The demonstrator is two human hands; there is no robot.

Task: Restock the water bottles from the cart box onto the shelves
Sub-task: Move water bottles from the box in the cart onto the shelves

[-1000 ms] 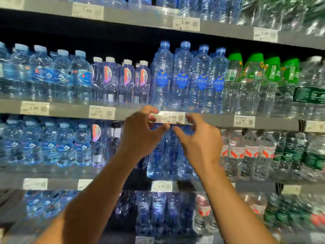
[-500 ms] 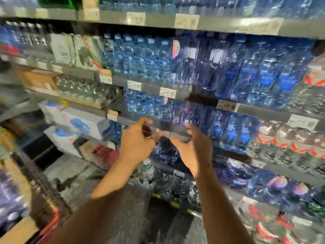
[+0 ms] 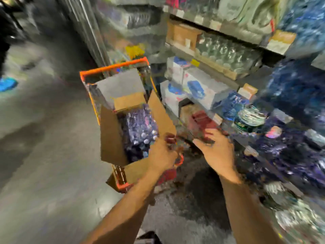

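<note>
The view is blurred by motion. An open cardboard box (image 3: 112, 136) stands in an orange cart (image 3: 112, 68) on the aisle floor. Several blue-wrapped water bottles (image 3: 139, 131) fill the box. My left hand (image 3: 161, 155) hovers over the box's near right corner, fingers loosely bent, holding nothing. My right hand (image 3: 213, 152) floats to its right between cart and shelves (image 3: 228, 76), fingers spread and empty. Blue water bottles (image 3: 290, 95) crowd the shelves on the right.
White cartons (image 3: 191, 85) and a tray of clear glass jars (image 3: 226, 53) sit on shelves behind the cart. Grey aisle floor (image 3: 44, 138) opens to the left. A dark figure (image 3: 7, 29) stands far left, with a blue thing on the floor (image 3: 8, 84).
My view has swung left and down from the shelves to the cart. Both hands left the price tag on the shelf edge and dropped toward the box.
</note>
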